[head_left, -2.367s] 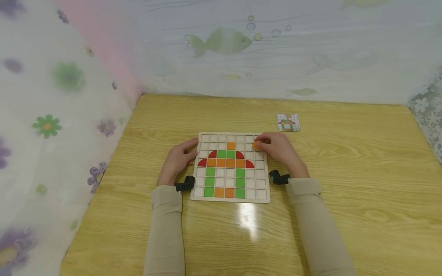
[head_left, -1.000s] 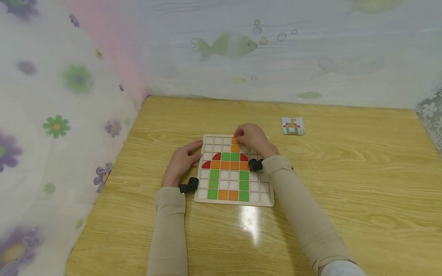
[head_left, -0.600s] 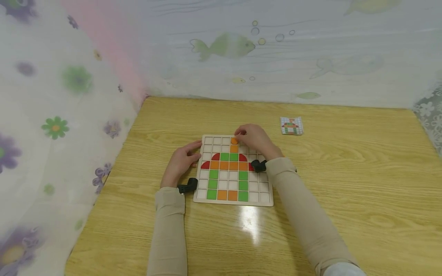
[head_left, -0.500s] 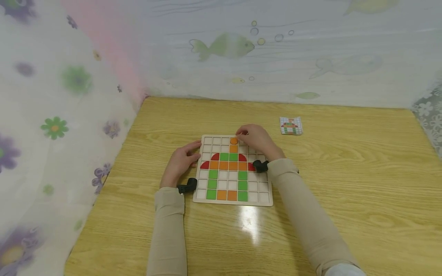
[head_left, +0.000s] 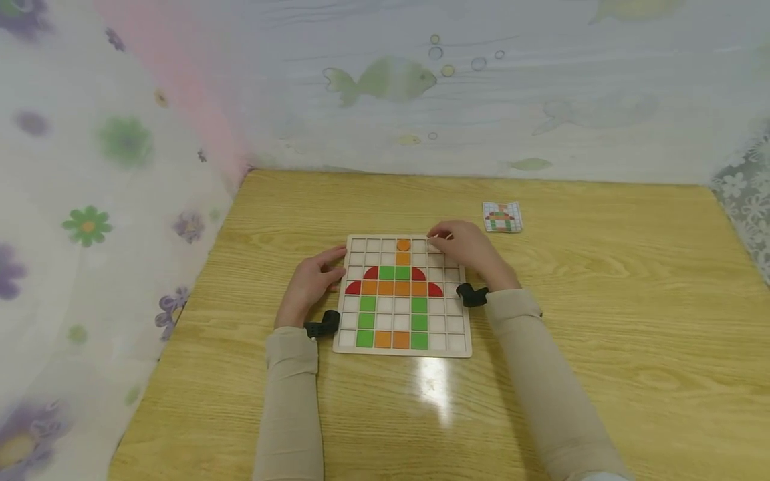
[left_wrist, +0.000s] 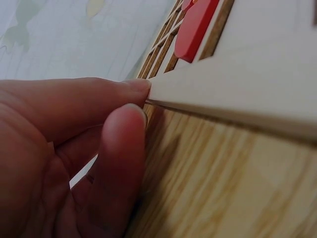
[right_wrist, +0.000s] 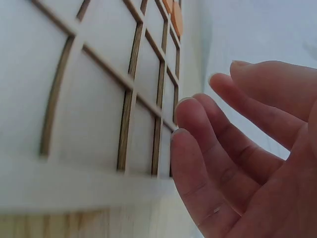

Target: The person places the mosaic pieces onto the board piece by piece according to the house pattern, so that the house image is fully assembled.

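A pale wooden grid board point(head_left: 402, 353) lies flat on the table, with green, orange and red pieces set in its cells. An orange round piece point(head_left: 404, 245) sits in the top row, directly above an orange square point(head_left: 403, 258). My left hand point(head_left: 308, 284) rests at the board's left edge; in the left wrist view a fingertip point(left_wrist: 141, 87) touches the side of the frame. Over the board's upper right corner is my right hand point(head_left: 469, 248), holding nothing. The right wrist view shows its fingers point(right_wrist: 190, 163) loosely bent and apart, beside bare cells.
A small pattern card point(head_left: 502, 217) lies on the table behind the board, to the right. Both wrists carry black cameras, the right one point(head_left: 472, 294) overlapping the board's right edge in the head view. A patterned wall covering point(head_left: 385, 133) rises behind the table.
My right hand brought the orange round piece left to the top row, let go of it there, and moved back right to the board's corner. My left hand stayed at the left edge.
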`<state>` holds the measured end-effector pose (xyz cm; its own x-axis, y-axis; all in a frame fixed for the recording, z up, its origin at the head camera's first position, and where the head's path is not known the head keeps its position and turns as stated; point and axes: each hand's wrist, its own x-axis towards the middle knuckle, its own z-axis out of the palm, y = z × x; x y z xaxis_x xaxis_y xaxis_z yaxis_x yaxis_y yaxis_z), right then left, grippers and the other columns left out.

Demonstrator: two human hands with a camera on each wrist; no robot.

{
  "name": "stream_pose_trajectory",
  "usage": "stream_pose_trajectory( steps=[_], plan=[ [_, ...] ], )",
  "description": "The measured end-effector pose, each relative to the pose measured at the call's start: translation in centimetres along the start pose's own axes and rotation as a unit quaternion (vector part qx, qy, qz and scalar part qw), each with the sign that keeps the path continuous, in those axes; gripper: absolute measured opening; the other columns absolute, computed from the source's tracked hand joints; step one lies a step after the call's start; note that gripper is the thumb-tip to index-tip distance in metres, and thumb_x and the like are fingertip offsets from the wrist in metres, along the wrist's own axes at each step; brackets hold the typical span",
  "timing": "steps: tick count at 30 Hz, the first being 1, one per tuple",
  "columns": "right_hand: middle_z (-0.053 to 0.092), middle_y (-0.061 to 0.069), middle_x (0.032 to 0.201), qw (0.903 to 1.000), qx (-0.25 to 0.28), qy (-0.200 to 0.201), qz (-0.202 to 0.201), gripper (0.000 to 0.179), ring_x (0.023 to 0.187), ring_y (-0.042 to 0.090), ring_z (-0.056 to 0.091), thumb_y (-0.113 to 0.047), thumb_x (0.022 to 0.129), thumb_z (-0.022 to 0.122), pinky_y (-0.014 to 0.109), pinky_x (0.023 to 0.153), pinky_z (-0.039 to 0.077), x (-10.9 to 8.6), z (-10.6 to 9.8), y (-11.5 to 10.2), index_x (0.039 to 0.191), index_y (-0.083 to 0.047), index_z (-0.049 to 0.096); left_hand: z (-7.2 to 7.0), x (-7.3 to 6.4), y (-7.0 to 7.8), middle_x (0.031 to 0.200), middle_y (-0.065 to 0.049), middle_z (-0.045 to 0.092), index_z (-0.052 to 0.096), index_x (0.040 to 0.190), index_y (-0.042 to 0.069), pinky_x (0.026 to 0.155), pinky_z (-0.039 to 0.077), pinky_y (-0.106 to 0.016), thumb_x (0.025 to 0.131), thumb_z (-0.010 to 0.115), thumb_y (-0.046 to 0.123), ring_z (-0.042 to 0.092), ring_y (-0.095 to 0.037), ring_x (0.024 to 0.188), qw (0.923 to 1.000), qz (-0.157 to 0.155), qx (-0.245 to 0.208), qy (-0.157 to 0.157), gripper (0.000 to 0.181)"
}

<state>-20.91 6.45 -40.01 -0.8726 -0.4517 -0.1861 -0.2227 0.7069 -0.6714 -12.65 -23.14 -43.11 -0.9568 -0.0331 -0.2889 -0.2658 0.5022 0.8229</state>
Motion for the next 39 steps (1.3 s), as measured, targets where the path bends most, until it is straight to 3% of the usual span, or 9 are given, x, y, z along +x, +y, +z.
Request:
stream_pose_trajectory(
  steps=[21, 30, 39],
  plan=[
    [0.057, 0.006, 0.107, 0.9982, 0.023, 0.043, 0.035, 0.03, 0.092, 0.022, 0.052, -0.029, 0.091, 0.051, 0.039, 0.079, 0.042, -4.7, -1.6, 3.3, 0.114, -0.012, 0.059, 0.1, 0.2, 0.1, 0.128, 0.01, 0.045, 0.049, 0.127, 0.035, 0.065, 0.05, -0.026, 0.087, 0.059, 0.022, 0.055, -0.016, 0.084, 0.9998, -0.015, -0.011, 0.001, 0.043],
    [0.058, 0.008, 0.105, 0.9969, 0.026, 0.058, 0.047, 0.032, 0.092, 0.023, 0.053, -0.029, 0.092, 0.05, 0.041, 0.079, 0.041, -5.8, -2.1, 4.6, 0.117, -0.011, 0.056, 0.2, 0.2, 0.4, 0.13, 0.011, 0.044, 0.049, 0.127, 0.033, 0.065, 0.05, -0.026, 0.087, 0.059, 0.02, 0.055, -0.016, 0.087, 0.9998, -0.01, -0.018, -0.001, 0.043],
    [0.056, 0.009, 0.102, 0.997, 0.035, 0.048, 0.05, 0.034, 0.089, 0.024, 0.052, -0.028, 0.089, 0.054, 0.038, 0.077, 0.041, -6.6, -3.0, 6.1, 0.118, -0.01, 0.055, 0.1, 0.0, 0.2, 0.129, 0.015, 0.044, 0.051, 0.126, 0.034, 0.064, 0.05, -0.028, 0.086, 0.06, 0.021, 0.055, -0.019, 0.074, 0.9998, -0.018, -0.011, 0.0, 0.043]
  ],
)
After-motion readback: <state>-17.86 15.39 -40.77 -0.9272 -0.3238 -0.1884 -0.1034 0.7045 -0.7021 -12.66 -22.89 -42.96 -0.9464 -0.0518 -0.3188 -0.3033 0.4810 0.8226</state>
